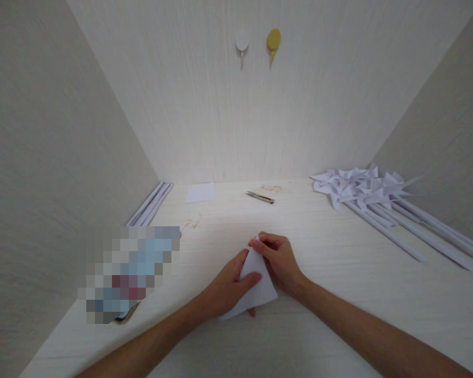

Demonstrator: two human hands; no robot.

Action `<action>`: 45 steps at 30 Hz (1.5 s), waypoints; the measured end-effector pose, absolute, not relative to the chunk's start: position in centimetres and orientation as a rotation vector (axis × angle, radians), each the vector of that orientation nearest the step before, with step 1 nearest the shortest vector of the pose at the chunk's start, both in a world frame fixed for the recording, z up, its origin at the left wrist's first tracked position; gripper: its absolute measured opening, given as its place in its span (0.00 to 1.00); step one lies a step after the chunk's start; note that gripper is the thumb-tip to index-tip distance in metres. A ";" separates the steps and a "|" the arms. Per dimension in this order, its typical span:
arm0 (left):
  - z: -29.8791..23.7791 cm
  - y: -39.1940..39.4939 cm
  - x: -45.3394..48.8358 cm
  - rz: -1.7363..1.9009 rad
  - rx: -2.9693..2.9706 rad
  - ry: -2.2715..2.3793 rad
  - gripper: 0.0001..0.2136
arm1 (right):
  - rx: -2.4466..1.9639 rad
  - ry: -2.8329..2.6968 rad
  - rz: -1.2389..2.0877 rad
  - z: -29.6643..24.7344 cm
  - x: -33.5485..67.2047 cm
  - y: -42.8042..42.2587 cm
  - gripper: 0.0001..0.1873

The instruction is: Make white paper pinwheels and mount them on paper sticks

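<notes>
A white sheet of paper [256, 286], roughly triangular in outline, is held between both hands above the front middle of the table. My left hand [234, 283] grips it from the left, the thumb lying across its face and the other fingers mostly hidden behind. At the paper's upper corner, my right hand [276, 254] pinches the tip between thumb and fingers. Farther back on the table lies a box cutter [260, 197], apart from both hands. A flat white paper square [201, 192] rests near the back wall.
Several paper pinwheels [358, 186] on white sticks [410, 228] lie heaped at the right. More white paper sticks [152, 203] lean along the left wall, behind a pixelated object [134, 275]. Two hooks, one white [242, 41], one yellow [274, 40], are on the back wall.
</notes>
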State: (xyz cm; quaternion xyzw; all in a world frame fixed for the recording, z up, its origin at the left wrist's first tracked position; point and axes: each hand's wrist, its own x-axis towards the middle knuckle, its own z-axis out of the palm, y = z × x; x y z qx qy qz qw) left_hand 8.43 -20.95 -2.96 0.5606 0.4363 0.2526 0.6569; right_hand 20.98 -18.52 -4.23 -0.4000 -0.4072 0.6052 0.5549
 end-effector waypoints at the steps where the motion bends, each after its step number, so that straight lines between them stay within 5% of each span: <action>1: -3.0 -21.0 8.4 0.570 1.271 0.991 0.15 | -0.940 -0.956 1.432 -4.2 21.0 -18.5 0.14; 17: -3.6 -18.8 7.3 0.563 1.286 0.908 0.17 | -0.941 -0.794 1.314 -4.6 22.1 -16.4 0.11; 22: -2.6 -14.6 5.1 0.875 1.264 1.108 0.15 | -1.037 -0.906 1.095 -4.7 23.6 -14.9 0.12; 28: -2.7 -11.4 4.7 1.282 1.045 1.056 0.15 | -1.196 -1.279 1.110 -4.6 23.9 -15.0 0.12; 45: -3.5 -10.7 6.0 1.330 0.880 0.713 0.18 | -1.224 -1.557 1.290 -4.4 24.0 -14.7 0.09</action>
